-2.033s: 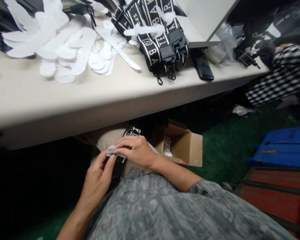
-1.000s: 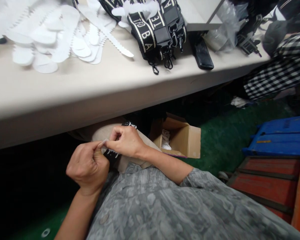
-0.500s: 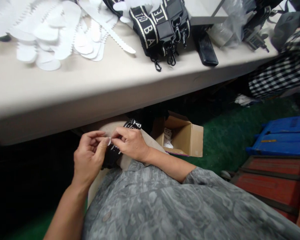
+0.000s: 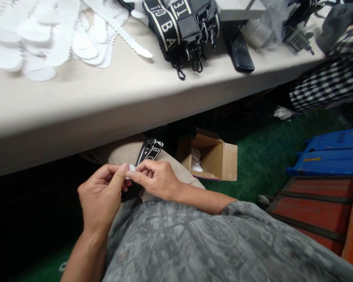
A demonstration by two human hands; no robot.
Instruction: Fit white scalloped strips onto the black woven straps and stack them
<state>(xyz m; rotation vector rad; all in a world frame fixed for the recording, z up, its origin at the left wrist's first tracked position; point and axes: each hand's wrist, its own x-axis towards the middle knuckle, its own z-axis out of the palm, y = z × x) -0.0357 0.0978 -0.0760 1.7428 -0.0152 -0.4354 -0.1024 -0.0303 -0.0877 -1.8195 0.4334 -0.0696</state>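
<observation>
My left hand (image 4: 102, 192) and my right hand (image 4: 157, 178) meet above my lap, each with thumb and forefinger pinched on a small white piece (image 4: 131, 168). It looks thin, like paper or a sticker, and the fingers hide most of it. Just behind the hands, a black strap (image 4: 150, 150) with white lettering lies folded across my thigh; its lower part is hidden by my right hand. More black lettered straps (image 4: 170, 31) with metal clips are bundled on the table (image 4: 85, 98).
White strips with scalloped edges (image 4: 91, 43) are heaped at the table's left. A black phone-like object (image 4: 241, 55) lies beside the straps. Below stands an open cardboard box (image 4: 229, 160) on the green floor, with blue (image 4: 332, 150) and red crates (image 4: 314, 199) at right. A person's checked sleeve (image 4: 326, 88) shows far right.
Both hands have come slightly lower, and more of the white piece shows between the fingertips. More of the strap on my thigh is uncovered. The view has shifted a little.
</observation>
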